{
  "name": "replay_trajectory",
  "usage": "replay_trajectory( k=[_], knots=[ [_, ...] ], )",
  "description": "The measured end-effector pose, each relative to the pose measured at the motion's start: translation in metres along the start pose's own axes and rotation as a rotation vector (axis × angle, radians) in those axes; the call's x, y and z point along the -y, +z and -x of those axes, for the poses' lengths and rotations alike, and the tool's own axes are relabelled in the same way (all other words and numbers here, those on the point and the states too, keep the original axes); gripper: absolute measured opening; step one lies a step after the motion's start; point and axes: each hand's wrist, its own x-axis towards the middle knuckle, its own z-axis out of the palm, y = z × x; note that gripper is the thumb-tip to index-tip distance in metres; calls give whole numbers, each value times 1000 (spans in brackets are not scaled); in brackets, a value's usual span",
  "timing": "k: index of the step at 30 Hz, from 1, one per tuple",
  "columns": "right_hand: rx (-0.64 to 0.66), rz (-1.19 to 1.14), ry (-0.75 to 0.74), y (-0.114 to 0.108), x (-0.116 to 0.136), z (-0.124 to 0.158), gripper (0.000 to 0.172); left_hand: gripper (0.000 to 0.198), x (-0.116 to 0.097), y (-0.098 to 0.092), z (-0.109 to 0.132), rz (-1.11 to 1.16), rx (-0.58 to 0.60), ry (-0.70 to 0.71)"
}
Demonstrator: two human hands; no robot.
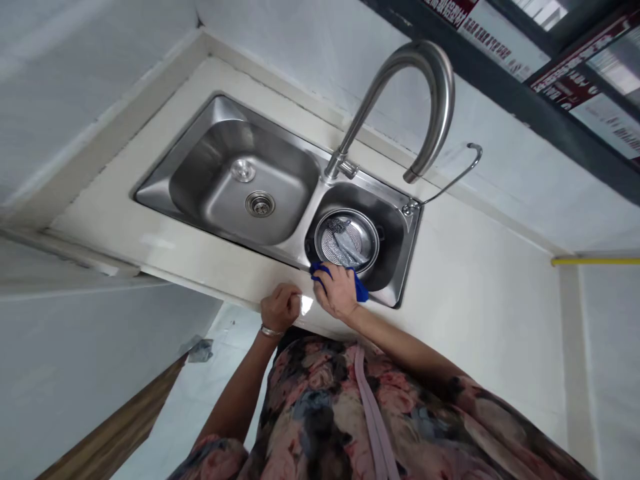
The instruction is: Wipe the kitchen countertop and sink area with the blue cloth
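Note:
My right hand (pixel 338 291) is closed on a blue cloth (pixel 361 289) at the front rim of the smaller sink basin (pixel 393 267). Parts of the cloth show on both sides of the fingers. To its left, my left hand (pixel 281 307) rests at the counter's front edge with its fingers curled in; whatever they may hold is hidden. Just beyond the right hand, a round metal strainer (pixel 374 248) sits in the smaller basin. A grey cloth (pixel 345 245) and a dark steel-wool-like scrubber (pixel 338 225) lie in the strainer.
The larger basin (pixel 215 167) on the left has a drain (pixel 260 204) and a small round metal piece (pixel 243 170). A tall curved faucet (pixel 440 87) rises behind the basins, beside a thin bent spout (pixel 453 181). Pale counter (pixel 480 300) extends right. A dark shelf frame (pixel 500 87) hangs above.

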Motion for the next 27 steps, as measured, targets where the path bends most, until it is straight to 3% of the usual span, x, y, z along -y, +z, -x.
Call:
replay_trajectory(
  k=[5, 9, 13, 22, 27],
  knots=[
    [115, -42, -100, 10, 26, -60, 24, 24, 9, -1, 1, 29, -87, 47],
    [98, -49, -130, 15, 25, -64, 29, 23, 16, 0, -4, 37, -184, 108],
    [17, -23, -92, 10, -1, -25, 33, 22, 16, -1, -13, 10, -148, 43],
    [-192, 98, -83, -1, -72, 112, 25, 23, 11, -5, -26, -54, -130, -34],
    [-228, 173, 187, -15, -117, 173, 31, 23, 10, -4, -33, -86, -74, -49]
  ],
)
